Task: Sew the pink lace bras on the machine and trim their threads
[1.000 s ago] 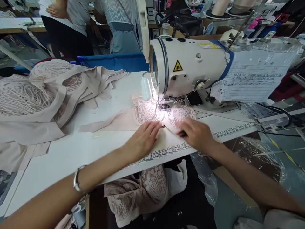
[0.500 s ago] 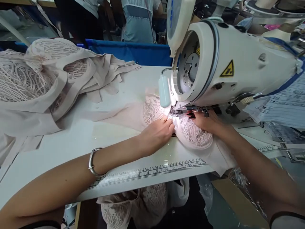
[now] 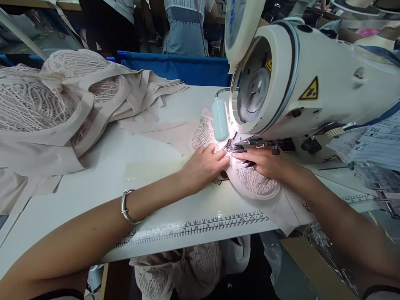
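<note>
Our left hand [image 3: 204, 164] pressed the lace [image 3: 256, 183] flat under the machine [image 3: 312, 83], fingers together. Our right hand [image 3: 265, 162] lay alongside, fingers stretched out, probably steadying it.

Everything is being filmed by 1 head-worn camera, being pointed forward and down, close over the tabletop [image 3: 103, 166], left hand [image 3: 204, 164] and right hand [image 3: 265, 163] centred.

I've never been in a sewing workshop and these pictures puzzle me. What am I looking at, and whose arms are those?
The camera sits on the worker's head, so both bare arms are that person's own. The big white body is a sewing machine on a white table. The left hand and right hand press a pale lace piece flat just under the machine, lit by a small lamp. More such pieces lie in a pile at the left.
</note>
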A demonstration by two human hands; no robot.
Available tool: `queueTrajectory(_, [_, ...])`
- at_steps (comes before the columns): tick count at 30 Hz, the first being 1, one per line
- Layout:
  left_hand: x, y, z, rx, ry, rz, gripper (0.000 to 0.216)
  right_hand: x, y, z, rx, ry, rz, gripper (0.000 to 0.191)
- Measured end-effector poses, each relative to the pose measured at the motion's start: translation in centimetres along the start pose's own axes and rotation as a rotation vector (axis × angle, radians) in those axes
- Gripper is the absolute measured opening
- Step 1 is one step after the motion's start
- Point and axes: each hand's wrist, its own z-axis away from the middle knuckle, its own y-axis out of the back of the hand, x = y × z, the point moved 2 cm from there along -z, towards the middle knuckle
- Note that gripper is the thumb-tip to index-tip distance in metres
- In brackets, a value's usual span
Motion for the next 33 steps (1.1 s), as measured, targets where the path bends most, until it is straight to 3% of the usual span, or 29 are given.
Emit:
queueTrajectory(9, [-2.1, -0.1, -0.2, 0.041, -0.026, 0.131, 0.035, -1.2, 0.1, -0.4, -0.053, -0.043, -0.032, 0.064])
queueTrajectory(17, [-2.3, -0.1, -0.4, 0.053, -0.02, 0.101, 0.033, -2.3, 0.8, -0.8, 0.009, -0.115, -0.026, 0.011])
queueTrajectory(22, [0.5, 0.6, -0.2, 0.112, 0.017, 0.005, 0.037, -2.5, 0.4, -1.2, 0.128, -0.345, -0.028, 0.033])
queueTrajectory(24, [2.5, 0.7, 0.0, 0.077, 0.04, 0.003, 0.035, -2.4, 0.1, -1.1, 0.152, -0.383, -0.002, 0.027])
queueTrajectory(26, [4.2, 0.5, 0.2, 0.043, 0.063, -0.019, 0.041, -2.2, 0.0, -0.8, 0.169, -0.372, 0.016, 0.007])
queueTrajectory(27, [4.8, 0.4, 0.3, 0.034, 0.074, -0.041, 0.047, -2.2, 0.0, -0.6, 0.171, -0.342, 0.017, 0.008])
queueTrajectory(30, [5.7, -0.4, 0.4, 0.01, 0.082, -0.084, 0.05, -2.2, 0.0, 0.1, 0.167, -0.175, 0.026, 0.047])
queueTrajectory(33, [5.3, -1.0, 0.5, -0.012, 0.064, -0.099, 0.048, -2.2, -0.2, 0.5, 0.148, -0.05, 0.057, 0.06])
